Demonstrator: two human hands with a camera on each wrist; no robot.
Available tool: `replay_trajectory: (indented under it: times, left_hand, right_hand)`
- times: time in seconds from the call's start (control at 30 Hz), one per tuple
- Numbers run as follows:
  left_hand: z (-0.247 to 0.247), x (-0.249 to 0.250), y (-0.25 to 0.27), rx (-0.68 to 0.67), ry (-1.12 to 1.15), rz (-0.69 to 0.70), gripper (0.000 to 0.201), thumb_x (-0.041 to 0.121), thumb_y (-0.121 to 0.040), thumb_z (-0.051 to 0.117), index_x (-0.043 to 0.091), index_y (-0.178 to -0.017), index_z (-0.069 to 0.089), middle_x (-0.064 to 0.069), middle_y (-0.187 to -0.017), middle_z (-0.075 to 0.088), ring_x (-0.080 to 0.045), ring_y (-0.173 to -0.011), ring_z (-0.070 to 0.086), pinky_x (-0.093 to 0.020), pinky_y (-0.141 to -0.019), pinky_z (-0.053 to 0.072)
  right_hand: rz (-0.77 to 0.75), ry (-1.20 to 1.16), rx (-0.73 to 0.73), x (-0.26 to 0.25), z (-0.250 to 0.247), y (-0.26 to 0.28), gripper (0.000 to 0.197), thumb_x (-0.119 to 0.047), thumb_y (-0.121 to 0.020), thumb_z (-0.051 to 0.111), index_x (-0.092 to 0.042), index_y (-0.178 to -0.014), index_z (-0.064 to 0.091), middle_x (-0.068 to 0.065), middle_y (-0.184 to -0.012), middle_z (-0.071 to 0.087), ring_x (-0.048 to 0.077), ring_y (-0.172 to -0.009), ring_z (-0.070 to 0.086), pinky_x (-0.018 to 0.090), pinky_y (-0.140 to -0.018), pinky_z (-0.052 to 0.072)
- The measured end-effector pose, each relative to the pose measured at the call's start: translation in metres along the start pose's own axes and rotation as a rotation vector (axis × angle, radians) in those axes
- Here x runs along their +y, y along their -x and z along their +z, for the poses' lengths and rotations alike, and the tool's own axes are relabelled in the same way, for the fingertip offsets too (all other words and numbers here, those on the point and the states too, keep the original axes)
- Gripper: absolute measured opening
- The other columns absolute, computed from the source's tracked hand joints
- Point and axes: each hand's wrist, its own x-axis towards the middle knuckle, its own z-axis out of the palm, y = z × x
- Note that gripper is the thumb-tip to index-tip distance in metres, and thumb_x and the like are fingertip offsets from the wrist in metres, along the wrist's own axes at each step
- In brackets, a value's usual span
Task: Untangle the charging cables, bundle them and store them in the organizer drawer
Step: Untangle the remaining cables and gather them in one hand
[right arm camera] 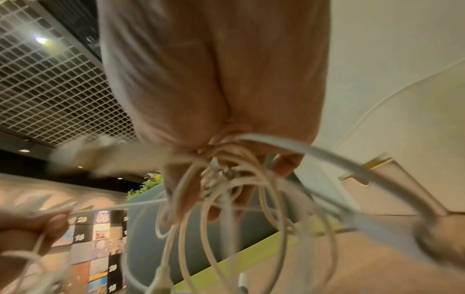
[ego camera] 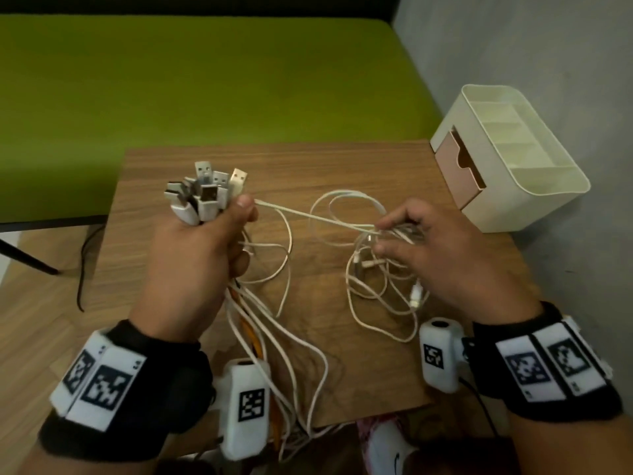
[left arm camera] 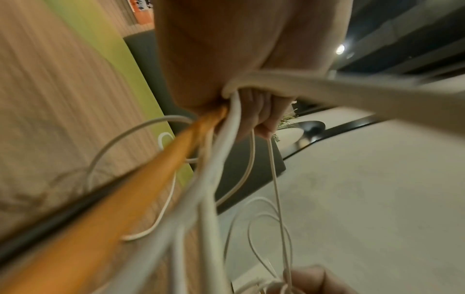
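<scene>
My left hand [ego camera: 219, 231] grips a fistful of white charging cables just below their USB plugs [ego camera: 202, 193], which fan out upward. Their cords, one orange [ego camera: 253, 337] among them, trail down toward me off the table edge. One white cord [ego camera: 308, 217] runs taut from my left thumb to my right hand [ego camera: 404, 241], whose fingers curl into a tangled knot of white cables [ego camera: 380, 269] over the table. In the left wrist view the fist [left arm camera: 251, 111] closes around the orange cord [left arm camera: 141, 191] and white cords. In the right wrist view the fingertips [right arm camera: 284, 165] hold looped cables [right arm camera: 226, 189].
A cream desk organizer [ego camera: 534, 186] with a pink drawer [ego camera: 459, 166], slightly pulled out, stands at the back right of the small wooden table [ego camera: 342, 166]. A green surface [ego camera: 205, 80] lies beyond. A grey wall is at right.
</scene>
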Motion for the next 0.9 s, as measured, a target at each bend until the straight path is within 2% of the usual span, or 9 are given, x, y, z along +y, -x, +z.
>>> replay_trajectory:
  times: [0.03, 0.13, 0.27, 0.37, 0.5, 0.6, 0.73, 0.83, 0.9]
  left_hand:
    - [-0.002, 0.000, -0.002, 0.000, -0.001, 0.006, 0.035, 0.010, -0.094, 0.059, 0.020, -0.061, 0.066, -0.014, -0.075, 0.039, -0.011, -0.045, 0.026, -0.029, -0.046, 0.019]
    - [0.000, -0.003, 0.000, -0.026, 0.004, 0.021, 0.034, 0.010, -0.094, 0.059, 0.019, -0.061, 0.066, -0.013, -0.068, 0.034, -0.010, -0.044, 0.026, -0.029, -0.046, 0.019]
    - [-0.012, 0.001, -0.007, 0.023, 0.122, 0.046, 0.015, 0.014, -0.093, 0.058, 0.017, -0.078, 0.060, 0.004, -0.058, 0.045, -0.004, -0.042, 0.030, -0.018, -0.041, 0.026]
    - [-0.032, 0.004, -0.018, 0.059, 0.160, 0.040, 0.020, 0.031, -0.087, 0.065, 0.015, -0.085, 0.054, 0.015, -0.048, 0.042, -0.002, -0.040, 0.029, -0.016, -0.039, 0.030]
    - [-0.012, 0.000, -0.002, -0.013, -0.058, 0.031, 0.025, 0.016, -0.093, 0.060, 0.015, -0.068, 0.064, 0.000, -0.052, 0.037, -0.010, -0.042, 0.030, -0.021, -0.042, 0.028]
    - [-0.003, -0.002, 0.004, -0.091, -0.049, -0.012, 0.020, 0.025, -0.085, 0.063, 0.011, -0.070, 0.063, 0.001, -0.051, 0.032, -0.010, -0.042, 0.027, -0.021, -0.041, 0.025]
    - [-0.005, -0.004, 0.005, -0.187, -0.059, -0.049, 0.020, 0.027, -0.082, 0.072, 0.016, -0.066, 0.067, 0.003, -0.050, 0.031, -0.010, -0.041, 0.025, -0.021, -0.042, 0.025]
    - [0.007, -0.006, 0.013, -0.297, -0.090, -0.043, 0.019, 0.025, -0.082, 0.066, 0.015, -0.066, 0.067, 0.001, -0.050, 0.032, -0.012, -0.041, 0.026, -0.021, -0.042, 0.026]
    - [0.017, -0.005, 0.019, -0.343, -0.065, -0.046, 0.021, 0.022, -0.083, 0.068, 0.006, -0.070, 0.062, 0.001, -0.050, 0.032, -0.011, -0.040, 0.026, -0.020, -0.042, 0.025]
  right_hand:
    - [0.041, -0.032, 0.002, 0.001, -0.002, 0.001, 0.015, -0.036, -0.082, 0.076, -0.042, -0.091, 0.065, -0.022, -0.093, 0.065, -0.012, -0.082, 0.060, 0.013, -0.063, 0.048]
    - [0.110, 0.018, 0.015, 0.003, 0.000, -0.001, 0.004, -0.044, -0.089, 0.066, -0.041, -0.091, 0.068, -0.021, -0.081, 0.065, -0.010, -0.074, 0.059, 0.019, -0.057, 0.039]
    - [0.188, 0.379, 0.101, 0.017, 0.000, -0.003, 0.026, -0.038, -0.101, 0.048, -0.021, -0.087, 0.062, -0.004, -0.078, 0.061, 0.006, -0.064, 0.048, 0.027, -0.052, 0.030]
    - [0.209, 0.408, 0.142, 0.027, -0.010, -0.001, 0.023, -0.033, -0.100, 0.050, -0.017, -0.087, 0.061, 0.001, -0.078, 0.060, 0.016, -0.071, 0.053, 0.030, -0.057, 0.030]
    - [0.187, 0.341, 0.047, 0.013, -0.004, -0.005, 0.020, -0.045, -0.097, 0.054, -0.030, -0.101, 0.067, -0.009, -0.106, 0.054, 0.007, -0.092, 0.053, 0.027, -0.071, 0.039]
    - [0.106, 0.247, 0.130, 0.001, -0.004, -0.003, 0.021, -0.050, -0.093, 0.055, -0.035, -0.102, 0.068, -0.015, -0.118, 0.047, 0.007, -0.114, 0.047, 0.033, -0.092, 0.042]
    - [-0.163, 0.046, 0.137, -0.026, 0.005, 0.007, 0.021, -0.041, -0.091, 0.062, -0.032, -0.108, 0.069, -0.019, -0.110, 0.056, -0.001, -0.097, 0.054, 0.013, -0.073, 0.039]
    - [-0.391, -0.022, 0.063, -0.038, 0.022, 0.015, 0.024, -0.029, -0.092, 0.067, -0.023, -0.115, 0.069, -0.016, -0.106, 0.060, -0.001, -0.091, 0.055, 0.008, -0.075, 0.039]
    - [-0.497, 0.000, 0.088, -0.039, 0.027, 0.017, 0.014, -0.018, -0.092, 0.068, -0.015, -0.105, 0.073, -0.010, -0.095, 0.063, 0.000, -0.083, 0.052, 0.008, -0.075, 0.038]
